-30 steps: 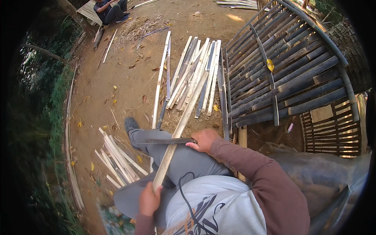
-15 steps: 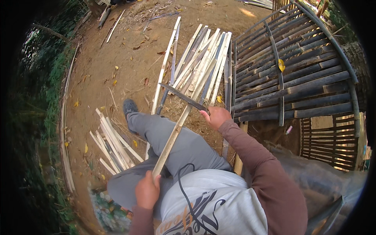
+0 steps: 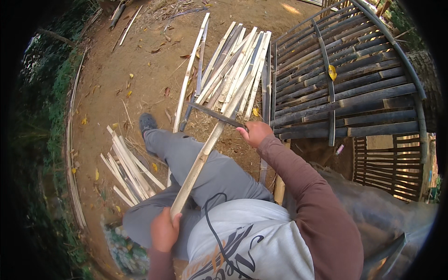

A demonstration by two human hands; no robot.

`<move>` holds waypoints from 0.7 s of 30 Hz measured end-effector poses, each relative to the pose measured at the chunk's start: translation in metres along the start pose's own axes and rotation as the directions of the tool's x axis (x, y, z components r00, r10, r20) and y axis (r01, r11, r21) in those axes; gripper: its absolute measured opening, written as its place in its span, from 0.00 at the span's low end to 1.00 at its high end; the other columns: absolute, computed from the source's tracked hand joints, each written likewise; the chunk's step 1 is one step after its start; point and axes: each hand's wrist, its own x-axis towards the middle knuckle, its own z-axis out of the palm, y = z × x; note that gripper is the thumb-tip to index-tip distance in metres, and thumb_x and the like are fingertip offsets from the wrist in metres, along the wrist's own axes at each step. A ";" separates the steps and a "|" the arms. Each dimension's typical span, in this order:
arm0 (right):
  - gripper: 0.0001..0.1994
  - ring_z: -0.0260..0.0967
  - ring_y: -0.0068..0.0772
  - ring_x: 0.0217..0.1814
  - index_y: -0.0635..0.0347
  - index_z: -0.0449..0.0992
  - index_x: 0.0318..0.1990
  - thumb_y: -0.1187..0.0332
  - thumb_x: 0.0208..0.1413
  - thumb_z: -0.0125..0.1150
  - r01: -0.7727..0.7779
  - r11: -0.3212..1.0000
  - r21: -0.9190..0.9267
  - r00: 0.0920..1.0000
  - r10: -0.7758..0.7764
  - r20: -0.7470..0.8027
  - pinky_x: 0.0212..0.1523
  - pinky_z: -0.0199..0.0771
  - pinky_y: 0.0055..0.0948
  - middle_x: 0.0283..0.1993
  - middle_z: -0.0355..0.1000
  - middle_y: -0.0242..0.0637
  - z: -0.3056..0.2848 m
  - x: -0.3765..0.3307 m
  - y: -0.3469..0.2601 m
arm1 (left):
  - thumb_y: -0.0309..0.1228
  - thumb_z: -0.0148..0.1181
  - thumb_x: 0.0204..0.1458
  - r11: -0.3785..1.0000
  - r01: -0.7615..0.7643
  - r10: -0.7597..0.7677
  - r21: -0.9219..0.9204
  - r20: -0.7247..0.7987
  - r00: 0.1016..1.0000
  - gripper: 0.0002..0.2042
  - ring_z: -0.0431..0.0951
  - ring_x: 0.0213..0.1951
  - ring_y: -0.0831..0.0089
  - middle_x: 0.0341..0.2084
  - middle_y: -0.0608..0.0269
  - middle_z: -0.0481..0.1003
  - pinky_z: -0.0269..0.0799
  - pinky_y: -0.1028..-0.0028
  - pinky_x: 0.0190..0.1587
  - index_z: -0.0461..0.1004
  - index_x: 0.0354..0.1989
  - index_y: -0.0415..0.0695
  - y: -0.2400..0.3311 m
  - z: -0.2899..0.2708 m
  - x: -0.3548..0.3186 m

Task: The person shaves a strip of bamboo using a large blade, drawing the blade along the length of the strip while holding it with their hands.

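My left hand (image 3: 164, 229) grips the near end of a long pale bamboo strip (image 3: 205, 154) that runs up over my grey-trousered leg toward the pile ahead. My right hand (image 3: 254, 132) holds the handle of a long dark blade (image 3: 215, 115), which lies across the strip about two thirds of the way up. The blade's tip points left. My dark shoe (image 3: 147, 123) rests on the dirt to the left of the strip.
A pile of split bamboo strips (image 3: 233, 70) lies ahead on the brown dirt. A dark woven bamboo panel (image 3: 345, 79) stands at the right. Short pale slats (image 3: 128, 170) lie by my left leg. Grass and a curved strip (image 3: 70, 154) border the left.
My right hand has carried the blade farther away along the strip, from near my knee toward the pile. My left hand keeps its hold on the near end.
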 end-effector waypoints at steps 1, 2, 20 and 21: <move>0.35 0.81 0.59 0.40 0.62 0.82 0.39 0.36 0.73 0.42 -0.161 0.987 0.021 0.986 0.161 -0.041 0.45 0.81 0.53 0.35 0.81 0.51 0.003 0.022 0.037 | 0.40 0.67 0.62 1.000 -0.004 0.004 -0.026 0.006 1.000 0.14 0.80 0.34 0.36 0.29 0.41 0.80 0.73 0.46 0.35 0.75 0.43 0.41 0.004 -0.002 0.003; 0.35 0.81 0.59 0.40 0.62 0.82 0.39 0.36 0.73 0.42 -0.312 0.949 0.053 0.946 0.315 -0.074 0.45 0.81 0.53 0.35 0.81 0.51 -0.004 0.031 0.044 | 0.40 0.67 0.62 0.999 0.000 0.001 -0.047 0.014 1.000 0.14 0.80 0.35 0.36 0.30 0.40 0.80 0.74 0.46 0.35 0.75 0.43 0.41 0.006 -0.006 0.005; 0.37 0.78 0.65 0.55 0.65 0.85 0.46 0.37 0.73 0.42 -0.528 0.794 0.302 0.778 0.594 -0.203 0.57 0.76 0.54 0.47 0.81 0.62 -0.046 0.085 0.143 | 0.35 0.69 0.60 0.967 0.086 -0.043 -0.240 0.181 0.983 0.14 0.80 0.34 0.40 0.29 0.40 0.79 0.75 0.54 0.37 0.76 0.40 0.36 -0.049 -0.037 -0.006; 0.37 0.78 0.66 0.54 0.66 0.85 0.45 0.37 0.73 0.42 -0.459 0.810 0.365 0.809 0.551 -0.206 0.56 0.76 0.54 0.46 0.81 0.62 -0.051 0.077 0.122 | 0.36 0.69 0.60 0.940 0.196 -0.125 -0.278 0.252 0.959 0.14 0.81 0.36 0.39 0.31 0.38 0.80 0.76 0.54 0.39 0.76 0.39 0.36 -0.047 -0.040 -0.012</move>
